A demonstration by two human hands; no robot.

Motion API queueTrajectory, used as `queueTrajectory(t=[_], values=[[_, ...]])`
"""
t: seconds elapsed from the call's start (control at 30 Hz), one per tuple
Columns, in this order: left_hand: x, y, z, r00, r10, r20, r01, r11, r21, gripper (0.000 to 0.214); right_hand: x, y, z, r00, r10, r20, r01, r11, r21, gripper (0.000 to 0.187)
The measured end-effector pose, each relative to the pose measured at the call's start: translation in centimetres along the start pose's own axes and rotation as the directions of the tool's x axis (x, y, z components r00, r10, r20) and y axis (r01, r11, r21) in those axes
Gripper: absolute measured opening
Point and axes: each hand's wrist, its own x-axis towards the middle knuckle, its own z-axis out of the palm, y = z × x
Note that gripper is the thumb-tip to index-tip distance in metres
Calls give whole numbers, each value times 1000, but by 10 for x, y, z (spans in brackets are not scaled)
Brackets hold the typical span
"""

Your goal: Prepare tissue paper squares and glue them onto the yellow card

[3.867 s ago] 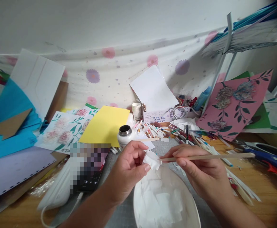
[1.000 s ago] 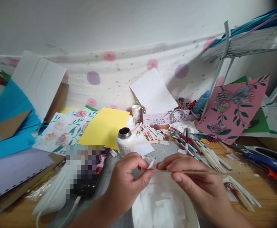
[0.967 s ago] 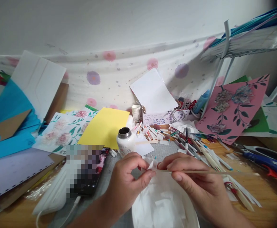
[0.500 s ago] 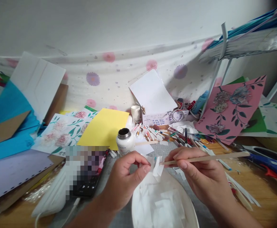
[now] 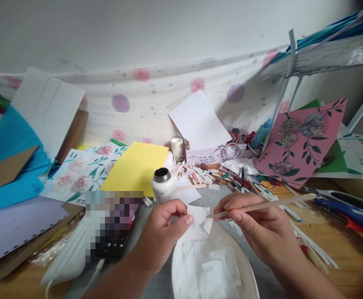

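Note:
My left hand point(image 5: 164, 234) pinches the left edge of a small white paper piece point(image 5: 196, 221) between thumb and finger. In my right hand point(image 5: 259, 226) is a thin wooden stick point(image 5: 283, 202), held like a pen. Its pointed tip meets the right part of the paper, where a narrow flap is folded over. Right-hand fingertips are close to that edge; whether they touch it I cannot tell. Below both hands is a pale oval bowl point(image 5: 253, 272), partly cut off by the bottom of the view, with white paper pieces point(image 5: 213, 272) in it.
A white bottle point(image 5: 163, 189) without its lid stands beyond my left hand. A phone point(image 5: 114, 243) leans at the left, its screen partly blurred. Scattered markers point(image 5: 196, 176) lie behind the bowl. Blue-handled scissors point(image 5: 349, 211) lie at the right, near a pink floral card point(image 5: 305, 145).
The paper piece has turned flatter towards me, showing more of its face, with the fold at its right side. The stick's outer end has moved slightly left and up.

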Motion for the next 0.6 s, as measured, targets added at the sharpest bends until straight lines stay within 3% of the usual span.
queueTrajectory(t=[0.13,0.27,0.33,0.43,0.5,0.57,0.6], values=[[1,-3,0,998,-62,16,64,982,-177,27,0,5,-2,999,47,-18,-43,986,161,12],[4,-3,0,999,-50,-5,47,974,-221,24,6,0,-7,993,91,-74,-68,961,269,5],[5,-3,0,999,-40,-36,30,973,-231,25,9,-6,-11,997,73,-38,-59,952,301,5],[4,-3,0,997,-35,-63,19,973,-229,27,10,-17,-15,971,75,226,-123,971,207,9],[4,-3,0,997,-36,-69,21,978,-208,27,10,-24,-14,889,95,448,-133,990,54,11],[3,-2,1,997,-37,-69,24,983,-185,28,10,-28,-9,841,95,533,-93,995,-29,12],[2,-2,2,997,-37,-69,24,985,-170,29,10,-29,-7,855,75,514,-72,997,-26,13]])
